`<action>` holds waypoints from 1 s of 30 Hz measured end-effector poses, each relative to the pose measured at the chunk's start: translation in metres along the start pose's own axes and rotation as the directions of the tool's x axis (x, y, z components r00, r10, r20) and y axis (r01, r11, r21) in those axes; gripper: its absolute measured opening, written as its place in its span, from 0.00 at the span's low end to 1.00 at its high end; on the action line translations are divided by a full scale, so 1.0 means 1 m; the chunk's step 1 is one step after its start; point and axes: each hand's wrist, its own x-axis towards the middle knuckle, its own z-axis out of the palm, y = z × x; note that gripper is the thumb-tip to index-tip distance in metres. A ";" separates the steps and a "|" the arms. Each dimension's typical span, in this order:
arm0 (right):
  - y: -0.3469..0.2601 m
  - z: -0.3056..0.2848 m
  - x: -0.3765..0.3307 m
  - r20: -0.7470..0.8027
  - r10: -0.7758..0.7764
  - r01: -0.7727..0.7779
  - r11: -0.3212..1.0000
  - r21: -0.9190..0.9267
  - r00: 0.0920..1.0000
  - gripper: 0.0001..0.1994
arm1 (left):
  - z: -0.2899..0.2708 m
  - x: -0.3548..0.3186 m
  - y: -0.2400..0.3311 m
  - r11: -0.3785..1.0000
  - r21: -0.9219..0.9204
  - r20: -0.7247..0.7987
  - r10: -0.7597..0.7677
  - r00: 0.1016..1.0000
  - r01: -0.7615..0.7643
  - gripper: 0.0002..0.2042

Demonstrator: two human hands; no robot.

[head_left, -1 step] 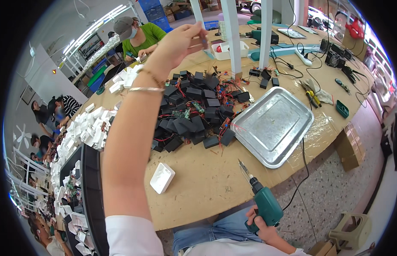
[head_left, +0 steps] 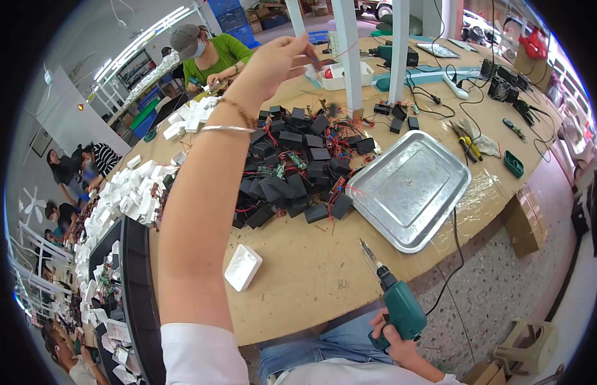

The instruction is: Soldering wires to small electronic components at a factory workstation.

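Above the far side of a heap of black boxes with red wires (head_left: 295, 170), my left hand (head_left: 282, 64) is raised with its fingers pinched. From them hangs a small dark reddish piece (head_left: 316, 62) with a thin red wire, too blurred to identify. A blurred dark shape (head_left: 332, 110) is below it, over the heap. Low on the right, my right hand (head_left: 395, 340) is wrapped round a green corded pistol-grip power tool (head_left: 404, 308); its long metal tip points up over the table edge. A white plastic casing (head_left: 243, 267) lies near my left forearm, touched by neither hand.
Right of the heap lies a shallow metal tray (head_left: 411, 192). A black crate (head_left: 137, 282) and piled white casings (head_left: 135, 189) fill the left side. White posts (head_left: 348, 58) rise at the back. Yellow-handled pliers (head_left: 470, 147) lie far right. Across the table, a person in green (head_left: 224, 54) works.
My left hand and forearm have shifted slightly right. The reddish piece and red wire at its fingertips show more plainly, and the blurred dark shape has moved up and right. My right hand stays put.
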 end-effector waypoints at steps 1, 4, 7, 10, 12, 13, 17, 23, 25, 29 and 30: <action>-0.001 -0.001 -0.001 -0.033 -0.005 0.005 1.000 0.017 0.999 0.22 | 0.007 0.006 -0.004 0.989 0.148 -0.093 0.037 0.995 -0.023 0.22; -0.004 -0.005 -0.001 -0.068 -0.037 0.037 0.999 0.004 0.997 0.22 | -0.015 -0.004 -0.014 0.951 0.281 -0.141 -0.089 0.986 0.126 0.23; -0.004 -0.008 0.000 -0.143 -0.061 0.066 0.997 0.027 0.988 0.23 | -0.064 -0.049 -0.012 0.925 0.372 -0.172 -0.017 0.985 0.081 0.23; 0.000 -0.013 0.000 -0.192 -0.127 0.134 0.991 0.022 0.973 0.23 | -0.115 -0.121 -0.003 0.921 0.367 -0.310 -0.009 0.951 0.128 0.21; -0.003 -0.009 0.005 -0.145 -0.118 0.125 0.991 0.041 0.982 0.24 | -0.151 -0.176 -0.006 0.883 0.425 -0.468 0.026 0.884 0.199 0.19; -0.004 -0.006 0.007 -0.145 -0.132 0.139 0.990 0.038 0.981 0.24 | -0.169 -0.204 -0.013 0.838 0.472 -0.531 0.021 0.847 0.275 0.17; -0.003 0.006 0.018 -0.069 -0.149 0.149 0.989 0.005 0.986 0.23 | -0.197 -0.283 -0.064 0.565 0.609 -0.671 -0.006 0.741 0.556 0.13; -0.007 0.032 0.012 0.039 -0.143 0.145 0.988 -0.060 0.989 0.24 | -0.205 -0.315 -0.113 0.136 0.982 -0.164 0.267 0.950 0.131 0.13; -0.008 0.043 0.006 0.035 -0.142 0.144 0.987 -0.075 0.989 0.24 | -0.213 -0.319 -0.108 0.163 0.952 -0.283 0.139 0.949 0.260 0.11; -0.006 0.054 -0.003 0.033 -0.129 0.132 0.985 -0.115 0.991 0.25 | -0.231 -0.337 -0.114 0.405 0.843 -0.450 0.167 0.877 0.356 0.10; -0.006 0.057 -0.004 0.026 -0.127 0.129 0.984 -0.121 0.992 0.25 | -0.233 -0.341 -0.116 0.498 0.810 -0.455 0.201 0.867 0.310 0.12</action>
